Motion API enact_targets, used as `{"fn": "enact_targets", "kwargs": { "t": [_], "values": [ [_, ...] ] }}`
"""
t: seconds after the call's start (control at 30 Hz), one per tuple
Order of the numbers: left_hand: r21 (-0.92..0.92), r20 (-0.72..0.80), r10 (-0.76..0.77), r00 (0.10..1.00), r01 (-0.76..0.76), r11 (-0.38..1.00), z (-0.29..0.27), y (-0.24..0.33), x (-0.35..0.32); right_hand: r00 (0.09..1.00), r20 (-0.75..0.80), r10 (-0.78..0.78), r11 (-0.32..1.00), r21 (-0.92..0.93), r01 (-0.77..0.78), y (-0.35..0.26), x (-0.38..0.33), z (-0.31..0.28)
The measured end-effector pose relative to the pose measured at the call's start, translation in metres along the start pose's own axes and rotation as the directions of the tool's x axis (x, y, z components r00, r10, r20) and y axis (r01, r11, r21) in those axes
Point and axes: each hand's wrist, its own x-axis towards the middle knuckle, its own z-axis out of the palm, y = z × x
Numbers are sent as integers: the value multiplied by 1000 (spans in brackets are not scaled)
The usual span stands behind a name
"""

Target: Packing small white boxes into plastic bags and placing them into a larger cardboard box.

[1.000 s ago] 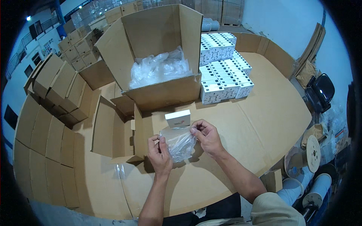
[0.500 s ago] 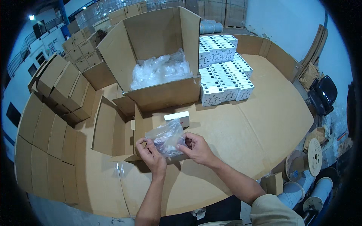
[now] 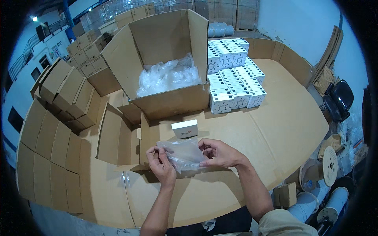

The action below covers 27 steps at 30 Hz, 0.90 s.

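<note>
The left hand [image 3: 162, 167] and right hand [image 3: 220, 153] pinch opposite sides of a clear bag [image 3: 181, 152], just nearer than a small white box [image 3: 185, 129]. Raised moments ago, the bag now spreads flatter, apparently being straightened; behind the box stands a large open carton [image 3: 173, 103].

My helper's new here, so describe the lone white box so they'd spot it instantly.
Find the tall open carton holding clear plastic. On its near side, just beyond the held bag, is the white box. It stands alone, unlike the stacked boxes right of the carton.
</note>
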Motion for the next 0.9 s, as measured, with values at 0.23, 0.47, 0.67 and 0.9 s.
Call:
{"fn": "enact_targets", "kwargs": {
  "t": [0.23, 0.47, 0.67, 0.9],
  "values": [
    [9, 55, 14, 998, -14, 1000, 1, 2, -3, 940, -341, 34, 980, 196, 36, 5, 12, 17],
    [-60, 375, -253, 892, 295, 953, 1, 1, -4, 830, -540, -140, 946, 174, 273, 11, 18, 17],
    [20, 476, -382, 792, 425, 905, 3, 12, -3, 744, -653, -141, 921, 189, 341, 14, 19, 22],
    [-81, 521, -310, 795, 408, 910, 5, -3, -4, 400, -753, -522, 853, -454, 258, 26, 30, 41]
  ]
}}
